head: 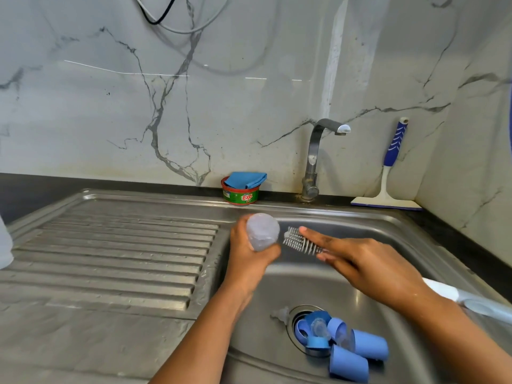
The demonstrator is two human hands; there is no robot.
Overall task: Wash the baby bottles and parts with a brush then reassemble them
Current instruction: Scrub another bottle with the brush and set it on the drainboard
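My left hand [249, 259] grips a clear baby bottle [261, 230] above the left side of the steel sink [360, 225], its rounded base pointing up. My right hand [368, 261] holds a bottle brush [300, 241], index finger stretched along it; the white bristles lie just right of the bottle, outside it. The brush handle is hidden under my hand. Several blue caps and rings [354, 347] lie heaped over the drain at the sink bottom. A clear teat [279, 314] rests just left of the drain.
A ribbed draining board [110, 253] spans the left. A green dish-soap tub [240, 194] with a blue cloth stands behind the sink, beside the tap [314, 162]. A blue-handled squeegee [388, 173] leans in the back right corner. A white object [448, 293] lies on the sink's right rim.
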